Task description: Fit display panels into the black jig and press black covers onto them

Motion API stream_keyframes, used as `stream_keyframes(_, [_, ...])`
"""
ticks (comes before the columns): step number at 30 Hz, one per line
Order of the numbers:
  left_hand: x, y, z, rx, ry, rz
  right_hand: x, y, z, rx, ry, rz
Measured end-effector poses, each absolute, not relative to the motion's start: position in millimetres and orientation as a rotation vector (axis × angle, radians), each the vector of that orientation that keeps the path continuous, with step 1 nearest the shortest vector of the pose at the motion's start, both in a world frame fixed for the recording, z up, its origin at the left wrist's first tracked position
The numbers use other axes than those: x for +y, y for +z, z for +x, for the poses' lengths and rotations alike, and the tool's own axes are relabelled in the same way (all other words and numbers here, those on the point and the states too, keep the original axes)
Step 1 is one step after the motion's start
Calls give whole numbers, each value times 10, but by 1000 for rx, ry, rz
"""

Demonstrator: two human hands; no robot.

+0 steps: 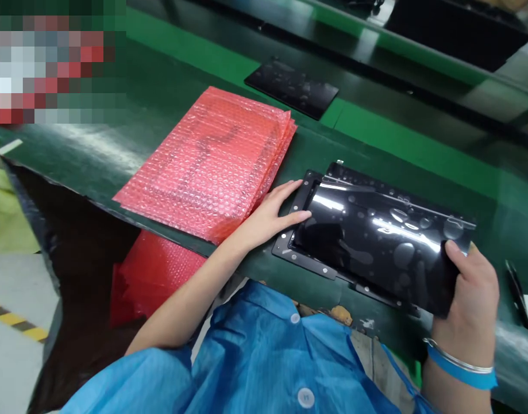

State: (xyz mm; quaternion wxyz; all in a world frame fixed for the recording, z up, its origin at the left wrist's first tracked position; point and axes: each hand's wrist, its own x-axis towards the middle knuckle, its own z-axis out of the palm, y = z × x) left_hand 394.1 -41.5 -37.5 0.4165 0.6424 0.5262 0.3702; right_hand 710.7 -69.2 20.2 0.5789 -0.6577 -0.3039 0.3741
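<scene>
A glossy black panel with bubbled film lies tilted over a black metal frame on the green bench. My right hand grips the panel's right end, thumb on top. My left hand rests fingers apart at the panel's left edge, touching both panel and frame. A stack of pink bubble-wrap bags lies just left of my left hand.
Another black panel lies farther back on the bench. More pink bubble wrap sits below the bench edge. A dark pen-like tool lies at the far right. A green conveyor strip runs behind.
</scene>
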Motion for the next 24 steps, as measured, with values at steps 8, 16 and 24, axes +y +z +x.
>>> stream_keyframes(8, [-463,-266,3920,1340,723,1841,-670,221,7080,-690,884,-1794])
stream_keyframes(16, [-453,-336,3935,1350,696,1942,-655,207,7053,-708,837,-1816])
stream_keyframes(24, [-453,-373,3945,1356,717,1977,-661,142,7129,-794,840,-1758])
